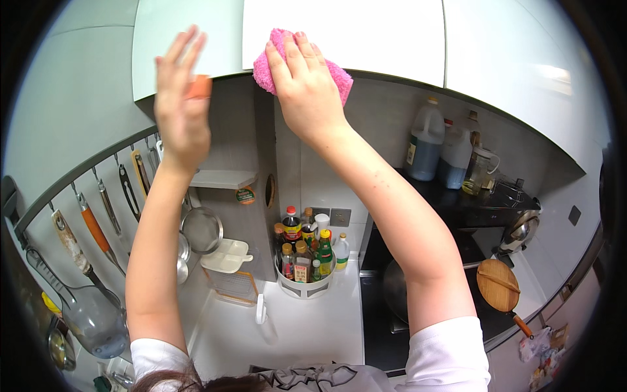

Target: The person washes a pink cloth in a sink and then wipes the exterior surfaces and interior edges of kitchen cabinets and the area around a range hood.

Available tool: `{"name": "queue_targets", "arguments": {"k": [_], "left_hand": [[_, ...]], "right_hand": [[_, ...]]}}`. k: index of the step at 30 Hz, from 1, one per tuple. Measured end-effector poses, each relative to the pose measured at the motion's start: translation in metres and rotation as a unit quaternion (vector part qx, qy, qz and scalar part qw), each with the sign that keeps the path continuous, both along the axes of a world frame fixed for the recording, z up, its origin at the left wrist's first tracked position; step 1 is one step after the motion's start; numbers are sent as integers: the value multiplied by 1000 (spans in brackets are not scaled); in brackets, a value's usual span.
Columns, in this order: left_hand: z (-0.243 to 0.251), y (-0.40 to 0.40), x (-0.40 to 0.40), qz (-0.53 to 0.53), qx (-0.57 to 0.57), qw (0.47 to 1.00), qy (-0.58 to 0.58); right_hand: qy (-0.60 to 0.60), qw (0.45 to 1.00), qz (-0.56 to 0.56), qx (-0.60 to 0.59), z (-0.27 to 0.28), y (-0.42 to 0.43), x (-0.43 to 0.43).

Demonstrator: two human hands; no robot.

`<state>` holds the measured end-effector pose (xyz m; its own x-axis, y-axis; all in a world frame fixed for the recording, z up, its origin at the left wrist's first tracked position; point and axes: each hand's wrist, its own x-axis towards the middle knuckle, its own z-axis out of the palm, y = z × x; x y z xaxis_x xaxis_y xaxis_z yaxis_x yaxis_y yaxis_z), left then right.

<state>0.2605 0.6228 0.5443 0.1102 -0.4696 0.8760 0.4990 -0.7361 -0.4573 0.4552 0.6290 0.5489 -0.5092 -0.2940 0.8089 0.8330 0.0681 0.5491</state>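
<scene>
My right hand (308, 81) lies spread over a pink fluffy cloth (343, 81), pressing it against the lower part of a white wall cabinet door (382, 39). The cloth is bunched under the fingers and sticks out on both sides of the hand. My left hand (181, 98) is raised in front of the left cabinet door (196, 14), blurred, with its fingers apart. Beside its fingers, at the cabinet's bottom edge, is a small orange piece (199, 87); whether the hand touches it I cannot tell.
Utensils hang from a wall rail (88, 156) at left, with a strainer (202, 230) nearby. A round white rack (306, 289) of sauce bottles stands on the counter (294, 333). Large jugs (425, 142) sit on the black range hood (470, 213). A wooden lid (497, 285) lies right.
</scene>
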Motion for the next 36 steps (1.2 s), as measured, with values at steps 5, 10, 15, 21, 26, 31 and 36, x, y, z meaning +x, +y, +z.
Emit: {"name": "queue_targets", "arguments": {"k": [5,10,15,21,26,31,36], "left_hand": [[-8,42,26,156,-178,971,44],[-28,58,32,195,-233,951,57],[-61,14,14,115,-242,963,28],[-139,-39,-6,-66,-335,938,-64],[-166,-43,6,-63,-390,916,-67],[-178,-36,29,-121,-389,911,-63],[-188,-32,53,-127,-423,897,-12]], "right_hand": [[21,999,-20,-18,-2,32,7],[11,1000,-14,-17,-9,36,22],[7,998,-53,-24,-12,10,90],[106,994,16,3,-20,-40,159],[278,960,14,-32,63,-24,146],[187,981,-27,-50,67,25,35],[-28,993,5,-114,40,50,-14]]}}
